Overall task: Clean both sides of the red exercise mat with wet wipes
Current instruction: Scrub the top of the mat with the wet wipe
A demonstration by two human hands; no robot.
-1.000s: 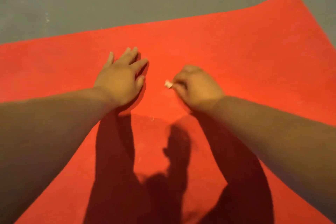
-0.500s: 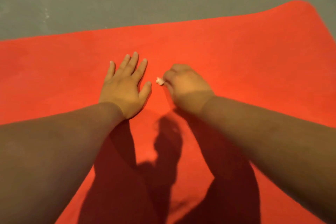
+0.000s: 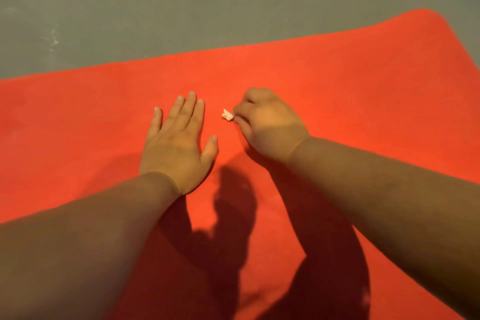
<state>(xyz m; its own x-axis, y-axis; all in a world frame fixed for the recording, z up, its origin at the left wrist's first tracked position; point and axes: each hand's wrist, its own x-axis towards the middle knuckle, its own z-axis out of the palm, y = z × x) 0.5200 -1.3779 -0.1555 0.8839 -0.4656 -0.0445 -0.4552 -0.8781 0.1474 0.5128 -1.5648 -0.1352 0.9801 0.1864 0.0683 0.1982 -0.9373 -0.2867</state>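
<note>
Two hands work the red mat (image 3: 337, 80): left hand (image 3: 176, 143) flat, steadying; right hand (image 3: 270, 125) fisted round a wadded wipe (image 3: 227, 115), scrubbing.

Grey floor (image 3: 181, 8) (scuffed); red mat (image 3: 337, 86) lies flat on it.

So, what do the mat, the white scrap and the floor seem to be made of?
The mat: probably foam or rubber, matte red; it shows no gloss, only faint pale smudges. The scrap: likely a balled wet wipe, white and crumpled, pinched by the right hand; too small to be sure. The floor: seems to be concrete, dull grey with pale scuffs.
</note>
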